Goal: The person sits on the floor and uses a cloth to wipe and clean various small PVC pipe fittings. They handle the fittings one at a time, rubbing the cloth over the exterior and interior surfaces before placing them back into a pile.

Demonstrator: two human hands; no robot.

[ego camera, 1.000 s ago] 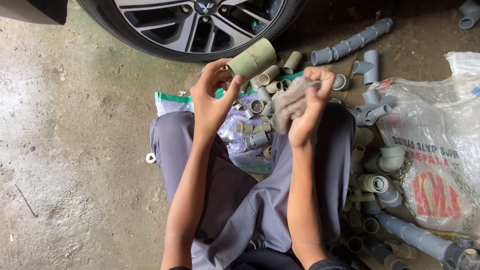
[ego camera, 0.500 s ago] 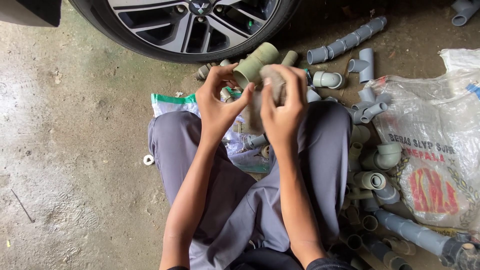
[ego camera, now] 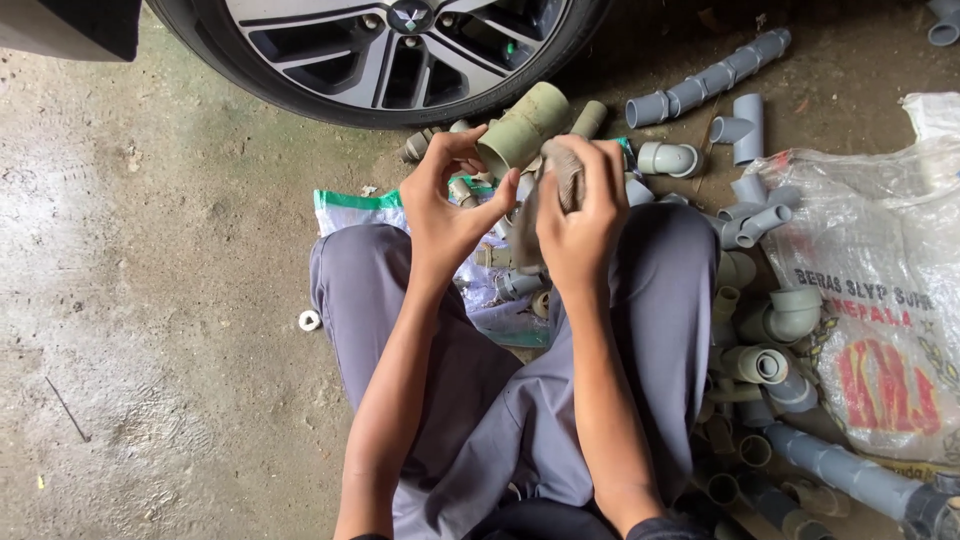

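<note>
A: What takes up most of the view?

B: The concrete floor (ego camera: 150, 300), then a car wheel (ego camera: 390, 50) along the top edge. On the right lies a big clear plastic sack (ego camera: 880, 300) with red print, and loose grey pipe fittings (ego camera: 770, 330) are strewn beside it, with a long run of joined grey pipe (ego camera: 710, 75) higher up. The person sits with legs in grey trousers (ego camera: 500, 400) stretched toward the wheel.

A: And the hands?

B: Both are raised over the lap, close together. The left hand (ego camera: 445, 215) is clamped around the near end of an olive-drab pipe fitting (ego camera: 522, 128), thumb and fingers wrapped on its mouth. The right hand (ego camera: 580, 215) is closed on a dirty grey rag (ego camera: 545, 195), bunched against the fitting's side.

A: So where is the fitting relative to them?

B: It sticks up and away from the left hand, tilted toward the wheel, just left of the right hand's fingertips.

A: How does it look?

B: A short, stubby cylinder, dull green-tan, with a slightly wider collar at the held end. A small white ring (ego camera: 310, 320) lies on the floor beside the left leg.
</note>
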